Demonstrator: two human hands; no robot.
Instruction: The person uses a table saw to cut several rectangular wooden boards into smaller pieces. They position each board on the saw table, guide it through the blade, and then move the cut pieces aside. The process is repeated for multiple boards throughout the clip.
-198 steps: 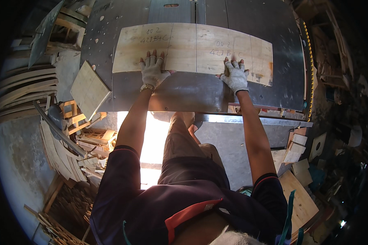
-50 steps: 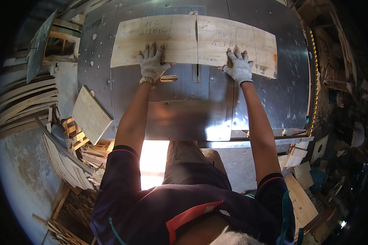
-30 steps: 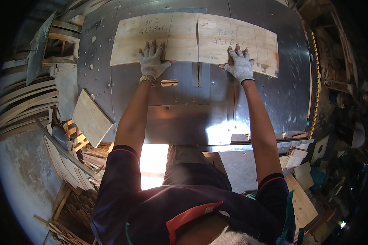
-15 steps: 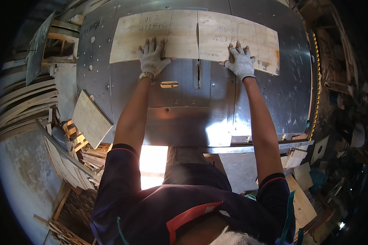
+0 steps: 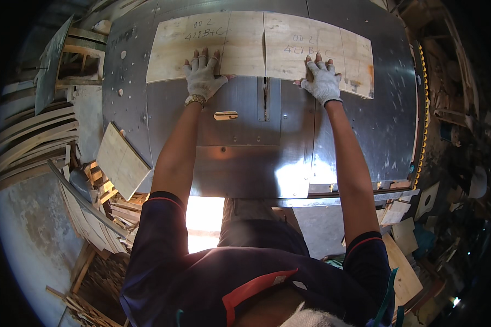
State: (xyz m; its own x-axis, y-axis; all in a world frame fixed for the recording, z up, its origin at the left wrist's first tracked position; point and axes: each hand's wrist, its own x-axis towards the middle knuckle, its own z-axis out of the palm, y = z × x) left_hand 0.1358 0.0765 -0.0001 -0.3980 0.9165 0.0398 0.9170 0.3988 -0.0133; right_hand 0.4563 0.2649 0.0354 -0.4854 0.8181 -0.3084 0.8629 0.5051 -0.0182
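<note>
A pale wooden board (image 5: 191, 38) lies on the left of a metal saw table, and a second pale board section (image 5: 311, 32) lies on its right. A narrow dark line runs between them, in line with the saw slot (image 5: 264, 101) in the table. Handwriting in pencil or pen marks both pieces. My left hand (image 5: 203, 79), in a fingerless white glove, rests flat with fingers spread on the near edge of the left piece. My right hand (image 5: 322, 82), gloved alike, presses flat on the right piece's near edge. Neither hand is wrapped around anything.
The metal saw table (image 5: 234, 169) has an oval hole (image 5: 226, 115) left of the slot. A loose board (image 5: 123, 161) leans at its left edge. Curved wood strips (image 5: 35, 131) are stacked farther left. A yellow toothed strip (image 5: 423, 109) runs along the right side.
Both hands and the board pieces have shifted very slightly away from me over the table. A little more of the slot shows below their near edge.
</note>
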